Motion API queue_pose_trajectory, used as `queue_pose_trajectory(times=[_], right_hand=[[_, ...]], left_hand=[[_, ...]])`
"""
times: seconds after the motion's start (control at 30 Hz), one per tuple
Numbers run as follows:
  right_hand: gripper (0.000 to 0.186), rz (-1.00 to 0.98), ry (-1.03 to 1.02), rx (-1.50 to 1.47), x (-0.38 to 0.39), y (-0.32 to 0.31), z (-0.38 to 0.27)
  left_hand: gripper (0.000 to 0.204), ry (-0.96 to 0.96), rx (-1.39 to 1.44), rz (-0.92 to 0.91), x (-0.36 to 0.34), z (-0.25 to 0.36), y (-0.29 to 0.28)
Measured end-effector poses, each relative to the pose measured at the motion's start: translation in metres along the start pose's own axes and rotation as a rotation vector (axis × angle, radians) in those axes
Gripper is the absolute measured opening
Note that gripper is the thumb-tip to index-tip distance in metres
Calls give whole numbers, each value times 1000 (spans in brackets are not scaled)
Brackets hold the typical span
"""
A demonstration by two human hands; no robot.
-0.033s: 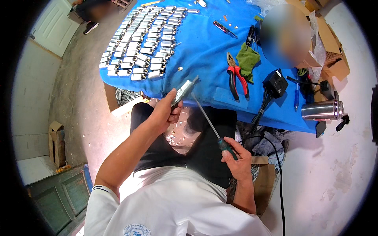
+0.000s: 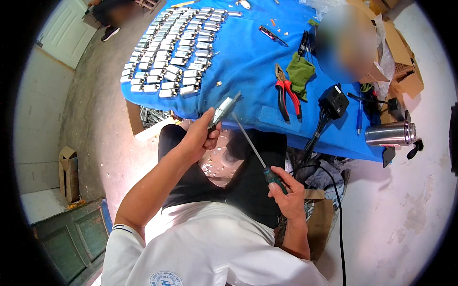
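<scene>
My left hand (image 2: 198,136) is closed round a slim silver metal piece (image 2: 222,108), which points up and to the right with a narrow darker tip. Its lower end is hidden in my fingers. A screwdriver (image 2: 251,143) with a dark green handle is in my right hand (image 2: 289,193), fingers wrapped on the handle. The long shaft slants up to the left, and its tip lies close to the silver piece; whether they touch I cannot tell. Both hands are over my lap, at the near edge of the blue-covered table (image 2: 238,71).
Rows of small silver metal parts (image 2: 164,52) fill the table's left. To the right lie red-handled pliers (image 2: 286,93), a green cloth (image 2: 300,71), a black power block (image 2: 334,101) with cables and a steel flask (image 2: 389,133). A box of metal pieces (image 2: 150,117) stands below.
</scene>
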State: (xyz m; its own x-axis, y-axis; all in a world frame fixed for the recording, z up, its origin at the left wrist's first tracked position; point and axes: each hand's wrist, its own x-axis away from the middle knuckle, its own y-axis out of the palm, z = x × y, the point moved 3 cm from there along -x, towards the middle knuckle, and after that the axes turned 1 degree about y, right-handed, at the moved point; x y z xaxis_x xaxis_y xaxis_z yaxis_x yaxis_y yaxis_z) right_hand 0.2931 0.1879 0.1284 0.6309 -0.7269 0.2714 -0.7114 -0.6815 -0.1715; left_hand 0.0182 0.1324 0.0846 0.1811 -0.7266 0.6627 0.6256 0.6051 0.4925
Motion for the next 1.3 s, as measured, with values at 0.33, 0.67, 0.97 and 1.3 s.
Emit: queue_pose_trajectory(times=[0.33,0.67,0.97,1.3], right_hand=[[38,-31,107,-144,1,6,-4],[44,-60,127,-180,5,10,-6],[46,-66,126,-195,5,9,-1],[45,-66,139,-188,5,11,-7]], left_hand=[[45,-6,37,-30,0,0,3],[46,-28,97,-70,0,0,6],[48,-76,146,-51,-1,-1,6],[48,-63,145,-53,-2,-3,6]])
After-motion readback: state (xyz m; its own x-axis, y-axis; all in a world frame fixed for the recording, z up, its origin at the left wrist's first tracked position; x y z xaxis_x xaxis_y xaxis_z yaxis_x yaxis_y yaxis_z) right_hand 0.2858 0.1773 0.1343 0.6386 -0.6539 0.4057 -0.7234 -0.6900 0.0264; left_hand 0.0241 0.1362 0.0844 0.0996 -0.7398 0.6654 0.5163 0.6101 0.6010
